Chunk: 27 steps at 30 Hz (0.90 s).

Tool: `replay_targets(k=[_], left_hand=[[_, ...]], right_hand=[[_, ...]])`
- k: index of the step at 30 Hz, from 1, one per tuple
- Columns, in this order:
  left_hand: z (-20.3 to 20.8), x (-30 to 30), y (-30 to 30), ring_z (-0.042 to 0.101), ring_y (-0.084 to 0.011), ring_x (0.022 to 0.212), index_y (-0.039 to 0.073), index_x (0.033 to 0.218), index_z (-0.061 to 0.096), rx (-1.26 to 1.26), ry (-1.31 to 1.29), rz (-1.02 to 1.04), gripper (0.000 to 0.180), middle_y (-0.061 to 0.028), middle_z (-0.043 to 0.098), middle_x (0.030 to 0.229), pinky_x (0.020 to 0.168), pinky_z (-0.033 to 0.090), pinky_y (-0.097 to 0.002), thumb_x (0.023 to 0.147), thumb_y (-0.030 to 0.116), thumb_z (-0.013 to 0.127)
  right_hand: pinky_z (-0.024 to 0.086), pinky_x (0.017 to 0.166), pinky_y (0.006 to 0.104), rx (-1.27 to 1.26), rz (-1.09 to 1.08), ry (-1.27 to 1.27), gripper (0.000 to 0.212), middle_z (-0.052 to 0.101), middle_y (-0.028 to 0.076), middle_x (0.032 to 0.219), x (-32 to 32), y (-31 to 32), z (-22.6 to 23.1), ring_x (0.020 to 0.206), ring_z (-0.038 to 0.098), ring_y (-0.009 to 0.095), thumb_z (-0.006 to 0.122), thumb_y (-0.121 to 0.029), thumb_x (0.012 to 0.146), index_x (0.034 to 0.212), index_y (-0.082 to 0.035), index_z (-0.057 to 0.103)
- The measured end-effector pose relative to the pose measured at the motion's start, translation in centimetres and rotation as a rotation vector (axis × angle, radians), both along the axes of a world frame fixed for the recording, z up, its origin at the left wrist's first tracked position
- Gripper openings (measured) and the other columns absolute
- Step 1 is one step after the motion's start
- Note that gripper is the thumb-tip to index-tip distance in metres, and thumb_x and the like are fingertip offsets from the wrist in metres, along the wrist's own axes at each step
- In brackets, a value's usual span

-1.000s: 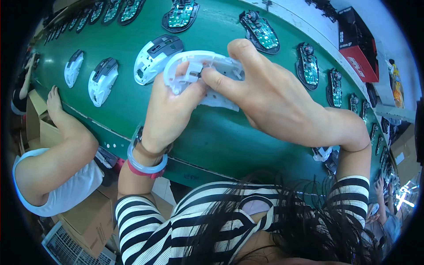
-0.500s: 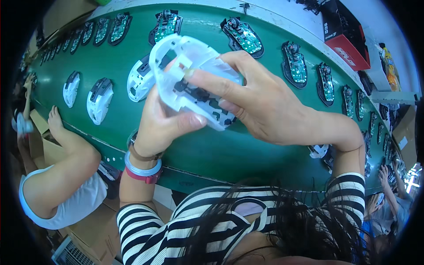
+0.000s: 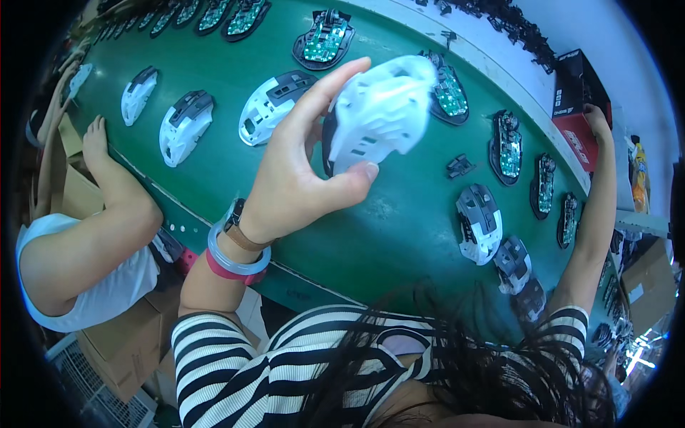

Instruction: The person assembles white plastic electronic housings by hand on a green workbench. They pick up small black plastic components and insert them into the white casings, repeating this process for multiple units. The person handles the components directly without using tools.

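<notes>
A white mouse shell (image 3: 385,107) with a dark edge is held up above the green table, tilted and slightly blurred. My left hand (image 3: 300,167) grips it between the thumb at its lower edge and the fingers behind it. My right arm stretches far to the right, and my right hand (image 3: 598,123) is at the black and red box (image 3: 576,128). Its fingers are mostly hidden at the box's opening. White and grey mouse shells (image 3: 275,107) lie beyond my left hand, and another mouse shell (image 3: 479,225) lies nearer on the right.
Mouse bases with green circuit boards (image 3: 325,43) line the far side of the green table (image 3: 399,214). A small dark part (image 3: 460,166) lies by the right-hand shells. Small black parts (image 3: 510,28) are heaped on the white ledge. At left, another person's arm (image 3: 118,171) rests on the table edge.
My right hand has left the shell and moved right to the box. My left hand still holds the shell, now turned and farther right. The small dark part and right-hand shells have come into view.
</notes>
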<state>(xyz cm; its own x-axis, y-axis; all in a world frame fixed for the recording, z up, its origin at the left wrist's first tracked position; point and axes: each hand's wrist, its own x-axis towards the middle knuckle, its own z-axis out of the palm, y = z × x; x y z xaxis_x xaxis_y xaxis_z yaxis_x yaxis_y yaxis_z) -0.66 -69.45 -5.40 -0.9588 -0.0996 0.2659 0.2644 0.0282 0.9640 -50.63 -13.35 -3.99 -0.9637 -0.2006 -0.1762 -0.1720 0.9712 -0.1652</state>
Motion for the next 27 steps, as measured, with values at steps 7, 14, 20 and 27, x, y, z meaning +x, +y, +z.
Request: replay_targets(k=[7,14,20,27], left_hand=[[-0.3,0.9,-0.2,0.056,-0.021,0.112,0.0,0.135,0.047,-0.225,-0.016,0.123,0.073,-0.013,0.057,0.12,0.1,0.041,-0.0329,0.068,0.014,0.071],[0.0,0.7,-0.7,0.056,-0.0192,0.113,-0.001,0.138,0.046,-0.186,-0.089,0.056,0.071,-0.0138,0.058,0.123,0.1,0.04,-0.0306,0.073,0.017,0.069],[0.1,1.3,-0.8,0.057,-0.0147,0.106,0.002,0.131,0.056,-0.117,-0.208,0.083,0.056,-0.0089,0.061,0.12,0.094,0.043,-0.0268,0.078,0.013,0.069],[-0.8,0.8,-2.0,0.06,-0.0146,0.101,0.002,0.126,0.058,-0.185,-0.22,0.088,0.066,-0.0076,0.064,0.111,0.091,0.046,-0.0277,0.07,0.022,0.086]], right_hand=[[0.05,0.084,0.0415,0.212,-0.013,0.481,0.028,0.07,0.02,0.099,7.5,-4.7,2.0,0.096,0.067,0.036,0.062,-0.026,0.088,0.104,-0.005,0.071],[0.051,0.081,0.0372,0.197,0.144,0.995,0.028,0.069,0.015,0.107,20.6,-14.8,6.1,0.096,0.067,0.028,0.061,-0.026,0.093,0.112,-0.008,0.069],[0.047,0.065,0.0294,-0.636,0.82,-0.013,0.018,0.066,0.01,0.085,38.8,-34.7,6.5,0.074,0.062,0.02,0.061,-0.011,0.091,0.105,-0.001,0.066],[0.047,0.064,0.0298,-0.553,0.962,0.038,0.017,0.064,0.008,0.09,39.2,-39.2,4.5,0.079,0.06,0.018,0.061,-0.005,0.089,0.105,-0.002,0.065]])
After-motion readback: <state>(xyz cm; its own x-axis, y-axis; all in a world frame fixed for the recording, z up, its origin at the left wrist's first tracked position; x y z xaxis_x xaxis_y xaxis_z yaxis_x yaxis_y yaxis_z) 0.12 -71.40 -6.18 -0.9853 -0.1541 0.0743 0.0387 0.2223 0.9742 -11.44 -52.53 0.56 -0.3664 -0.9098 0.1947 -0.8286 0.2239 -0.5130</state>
